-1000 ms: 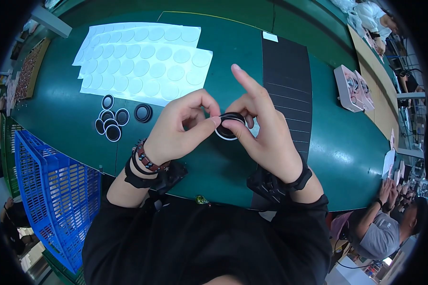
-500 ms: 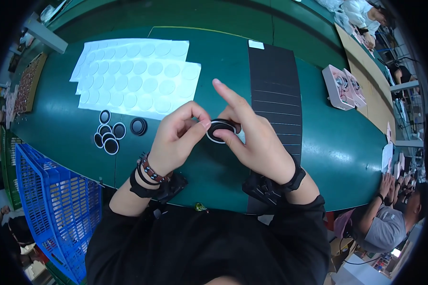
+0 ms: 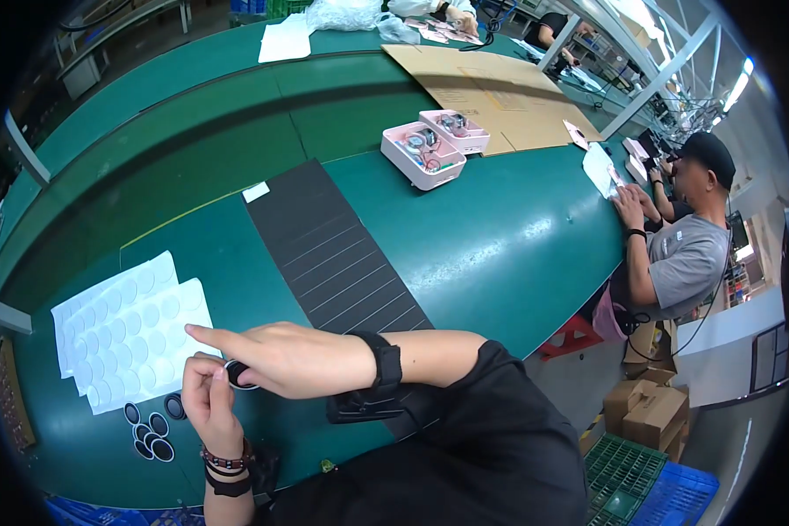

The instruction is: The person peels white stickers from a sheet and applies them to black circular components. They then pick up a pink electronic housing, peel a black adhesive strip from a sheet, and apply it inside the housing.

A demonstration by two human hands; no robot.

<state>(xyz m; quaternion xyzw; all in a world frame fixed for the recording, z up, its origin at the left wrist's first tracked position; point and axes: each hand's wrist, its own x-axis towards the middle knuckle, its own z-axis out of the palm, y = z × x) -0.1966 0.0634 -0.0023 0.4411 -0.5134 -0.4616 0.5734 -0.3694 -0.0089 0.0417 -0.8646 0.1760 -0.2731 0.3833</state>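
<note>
The two hands are close together over a smooth dark-green tabletop (image 3: pixel 491 237), both gripping one small round black disc with a pale rim (image 3: pixel 238 375), near the lower right corner of the white sheets. The left hand (image 3: pixel 209 403) pinches its edge between thumb and fingertips; the right hand (image 3: pixel 294 359) holds it from the other side, index finger stretched out straight. That hand covers much of the disc, and how its curled fingers meet the underside cannot be made out.

Just beyond lie overlapping glossy white sheets marked with rows of circles (image 3: pixel 123 342). Beside the left hand are a loose cluster of black discs with white rims (image 3: pixel 159 449), some overlapping, and a plain black round piece (image 3: pixel 174 406), partly hidden by that hand. A long, matte black strip crossed by thin pale lines (image 3: pixel 324 241) runs under the right forearm, which hides part of it. Farther off stand pale-pink open boxes (image 3: pixel 422 167) holding tangled wires, too small to tell apart. Blue plastic latticework (image 3: pixel 88 511) is cut off at the lower left.
</note>
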